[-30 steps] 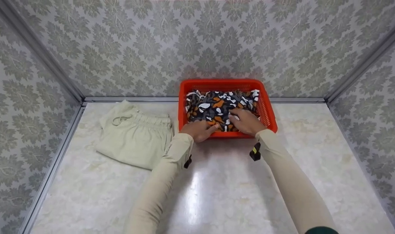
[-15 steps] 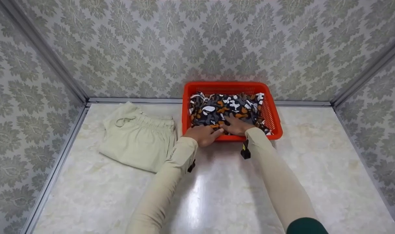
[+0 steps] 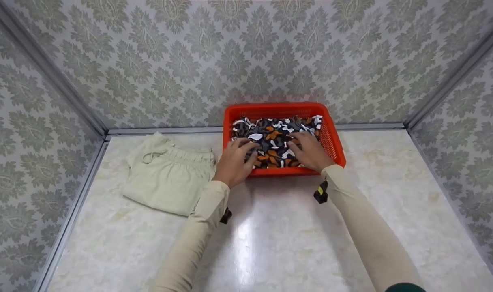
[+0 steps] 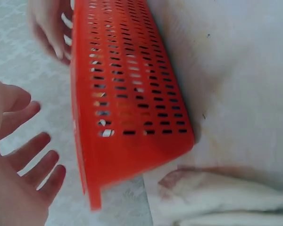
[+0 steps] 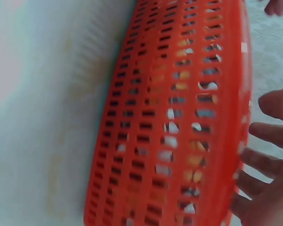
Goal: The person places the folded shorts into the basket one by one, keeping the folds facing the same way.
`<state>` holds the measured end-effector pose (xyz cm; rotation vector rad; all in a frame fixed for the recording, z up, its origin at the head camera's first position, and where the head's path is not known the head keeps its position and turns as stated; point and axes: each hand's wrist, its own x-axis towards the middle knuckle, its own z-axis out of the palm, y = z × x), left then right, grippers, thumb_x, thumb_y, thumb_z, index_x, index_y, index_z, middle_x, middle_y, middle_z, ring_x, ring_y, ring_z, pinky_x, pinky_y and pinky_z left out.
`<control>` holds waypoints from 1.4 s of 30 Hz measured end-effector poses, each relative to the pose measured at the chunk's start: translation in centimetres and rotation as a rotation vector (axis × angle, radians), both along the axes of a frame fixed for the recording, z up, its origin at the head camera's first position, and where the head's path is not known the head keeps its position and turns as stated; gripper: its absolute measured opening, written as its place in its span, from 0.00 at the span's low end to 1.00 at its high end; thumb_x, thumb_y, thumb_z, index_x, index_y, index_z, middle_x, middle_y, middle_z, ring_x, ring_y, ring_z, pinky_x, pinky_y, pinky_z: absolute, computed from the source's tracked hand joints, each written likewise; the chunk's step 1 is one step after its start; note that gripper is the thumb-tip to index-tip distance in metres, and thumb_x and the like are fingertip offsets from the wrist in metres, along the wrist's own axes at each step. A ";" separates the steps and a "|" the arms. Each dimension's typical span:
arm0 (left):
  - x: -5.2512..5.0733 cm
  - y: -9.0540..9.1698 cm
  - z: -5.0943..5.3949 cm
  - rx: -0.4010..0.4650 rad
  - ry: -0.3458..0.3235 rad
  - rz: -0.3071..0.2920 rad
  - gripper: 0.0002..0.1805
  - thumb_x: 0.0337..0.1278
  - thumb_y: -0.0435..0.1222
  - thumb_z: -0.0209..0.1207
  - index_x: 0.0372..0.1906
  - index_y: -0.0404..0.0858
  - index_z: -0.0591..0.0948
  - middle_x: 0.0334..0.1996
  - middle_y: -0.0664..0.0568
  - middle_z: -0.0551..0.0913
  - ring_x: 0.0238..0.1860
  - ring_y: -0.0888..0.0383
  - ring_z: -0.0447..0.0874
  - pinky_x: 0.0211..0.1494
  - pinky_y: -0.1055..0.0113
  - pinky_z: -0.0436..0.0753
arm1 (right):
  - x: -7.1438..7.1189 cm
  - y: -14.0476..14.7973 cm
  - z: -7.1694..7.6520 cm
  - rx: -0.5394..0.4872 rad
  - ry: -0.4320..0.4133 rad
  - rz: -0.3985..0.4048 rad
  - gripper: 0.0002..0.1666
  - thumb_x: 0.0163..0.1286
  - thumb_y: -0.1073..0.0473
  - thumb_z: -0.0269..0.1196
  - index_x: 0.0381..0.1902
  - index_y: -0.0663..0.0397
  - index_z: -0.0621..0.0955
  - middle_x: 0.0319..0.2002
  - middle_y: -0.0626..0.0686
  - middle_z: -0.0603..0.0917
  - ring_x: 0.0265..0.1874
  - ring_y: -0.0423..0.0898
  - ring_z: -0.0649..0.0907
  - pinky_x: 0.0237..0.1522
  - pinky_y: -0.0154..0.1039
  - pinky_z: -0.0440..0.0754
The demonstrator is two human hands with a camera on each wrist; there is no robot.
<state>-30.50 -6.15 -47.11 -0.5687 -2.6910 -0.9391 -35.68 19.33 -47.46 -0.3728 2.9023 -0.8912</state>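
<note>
A red plastic basket [image 3: 336, 140] with slotted walls holds a folded garment [image 3: 273, 144] patterned in black, white, grey and orange. White cord shows at the garment's back left corner. My left hand [image 3: 235, 161] is over the basket's front left corner; in the left wrist view its fingers [image 4: 40, 162] are spread and lie apart from the rim. Above the garment's right side is my right hand [image 3: 309, 152], fingers loosely bent and holding nothing. The right wrist view has its fingertips close to the basket's rim [image 5: 244, 61]; contact there I cannot tell.
Folded pale green drawstring shorts [image 3: 171, 178] lie left of the basket on the marbled white tabletop [image 3: 287, 243]. A patterned wall [image 3: 246, 56] stands close behind the basket, with further walls at both sides.
My left hand has risen from the basket's front edge, its fingers spreading. The right hand moved left and pressed flat on the garment, then shifted back right and lifted.
</note>
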 end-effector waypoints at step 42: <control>9.0 -8.9 -11.1 -0.380 -0.321 0.276 0.40 0.67 0.55 0.51 0.80 0.45 0.61 0.78 0.32 0.52 0.76 0.27 0.43 0.73 0.34 0.50 | 15.3 8.7 -8.1 -0.352 -0.013 -0.296 0.31 0.77 0.60 0.58 0.73 0.63 0.65 0.72 0.67 0.58 0.71 0.64 0.64 0.65 0.62 0.70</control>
